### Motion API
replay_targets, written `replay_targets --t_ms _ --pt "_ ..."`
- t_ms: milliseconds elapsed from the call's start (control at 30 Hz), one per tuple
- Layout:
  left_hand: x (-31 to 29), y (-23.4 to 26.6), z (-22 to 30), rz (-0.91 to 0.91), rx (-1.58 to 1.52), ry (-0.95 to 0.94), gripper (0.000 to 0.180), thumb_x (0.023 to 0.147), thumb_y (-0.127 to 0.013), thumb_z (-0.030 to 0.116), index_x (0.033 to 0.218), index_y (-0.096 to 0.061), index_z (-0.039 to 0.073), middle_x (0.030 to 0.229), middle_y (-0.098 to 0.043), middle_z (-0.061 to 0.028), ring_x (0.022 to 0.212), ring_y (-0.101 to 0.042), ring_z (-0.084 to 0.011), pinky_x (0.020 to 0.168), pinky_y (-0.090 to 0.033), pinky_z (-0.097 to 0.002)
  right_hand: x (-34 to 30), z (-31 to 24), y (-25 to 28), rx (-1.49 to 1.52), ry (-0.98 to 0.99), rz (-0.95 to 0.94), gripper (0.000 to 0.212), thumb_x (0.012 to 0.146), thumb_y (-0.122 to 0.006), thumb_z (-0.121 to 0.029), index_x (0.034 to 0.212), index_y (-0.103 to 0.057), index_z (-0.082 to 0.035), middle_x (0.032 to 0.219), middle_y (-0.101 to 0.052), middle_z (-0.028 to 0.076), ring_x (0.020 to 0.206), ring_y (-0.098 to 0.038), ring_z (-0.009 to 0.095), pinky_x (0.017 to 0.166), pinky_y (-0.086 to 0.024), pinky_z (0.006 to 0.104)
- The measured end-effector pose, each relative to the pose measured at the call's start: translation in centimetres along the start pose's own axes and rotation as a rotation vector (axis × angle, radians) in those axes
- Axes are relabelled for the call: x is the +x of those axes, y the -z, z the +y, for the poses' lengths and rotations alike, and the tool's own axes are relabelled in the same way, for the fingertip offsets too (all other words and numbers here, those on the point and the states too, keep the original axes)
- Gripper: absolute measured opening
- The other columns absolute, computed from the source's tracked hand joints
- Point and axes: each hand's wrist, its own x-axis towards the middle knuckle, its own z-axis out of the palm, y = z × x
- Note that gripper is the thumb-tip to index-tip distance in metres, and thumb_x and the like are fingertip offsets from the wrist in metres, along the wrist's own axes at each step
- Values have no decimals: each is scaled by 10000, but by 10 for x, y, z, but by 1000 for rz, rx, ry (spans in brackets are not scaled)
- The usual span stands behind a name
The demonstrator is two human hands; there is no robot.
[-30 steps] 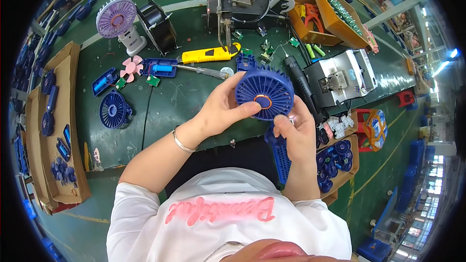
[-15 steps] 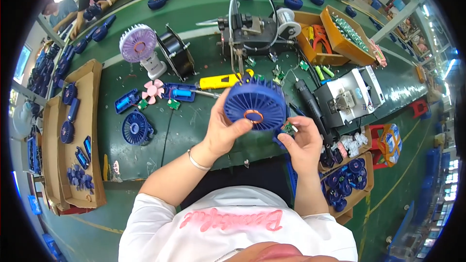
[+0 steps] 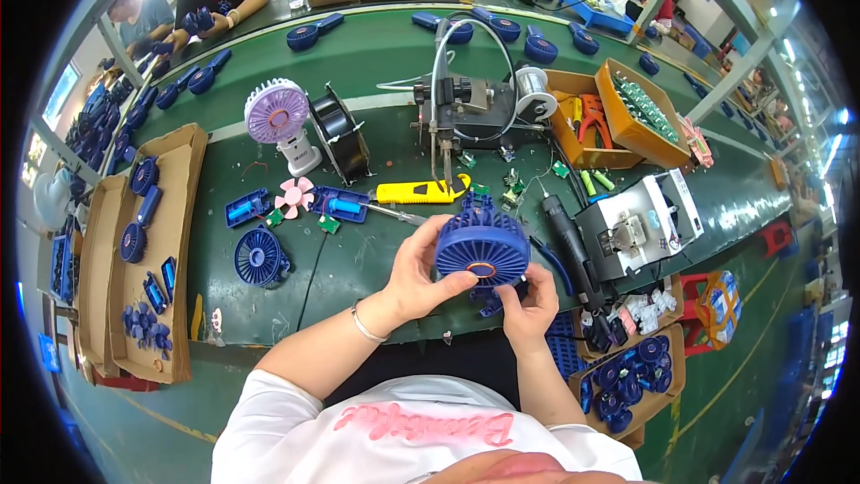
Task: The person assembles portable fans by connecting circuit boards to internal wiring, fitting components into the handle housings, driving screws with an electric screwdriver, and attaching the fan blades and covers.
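Above the near part of the green tabletop (image 3: 340, 273), a blue fan head (image 3: 484, 249) sits between the two hands. The left hand (image 3: 417, 282) grasps its left side, thumb laid across the front toward the middle — while the right hand (image 3: 530, 306) has bent fingers at the lower right edge, though whether they grip it I cannot tell. Beyond lies a yellow cutter (image 3: 417, 193).

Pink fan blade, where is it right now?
In the head view, the pink fan blade lies left of centre on the green table, between two open blue casings.
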Motion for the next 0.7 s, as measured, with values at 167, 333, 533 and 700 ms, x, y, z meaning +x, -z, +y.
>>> replay_targets --t_ms 167,333,533,700 --pt "-1 -1 -2 73 -40 -68 690 736 -805 223 1259 -441 -41 1154 -571 -98 1062 -559 -155 943 -433 -291 9 -5 2 10 20 -50 385 677 -801 1 1007 -604 1 915 -633 98 787 -582 174 726 -461 270" --pt "0 -4 -1 74 -62 -97 657 751 -786 215 1246 -442 -48 1144 -576 -108 1043 -568 -155 930 -437 -285 12 -9 5 -52 87 -87 370 664 -808 -5 971 -602 -6 869 -628 98 751 -584 186 681 -464 280" --pt "-9 6 -3 88 38 -183 666 718 -800 226 1215 -458 -56 1093 -595 -113 1000 -580 -157 893 -451 -281 5 -6 -1 -91 123 -119 367 641 -813 3 936 -597 -17 825 -611 90 725 -575 193 661 -458 282" --pt "-6 9 -3 17 402 -347 714 672 -824 289 1228 -502 -24 1066 -615 -168 922 -648 -268 823 -511 -345 -10 3 2 -87 38 -52 347 653 -702 85 952 -548 3 897 -577 92 775 -537 181 741 -448 295"
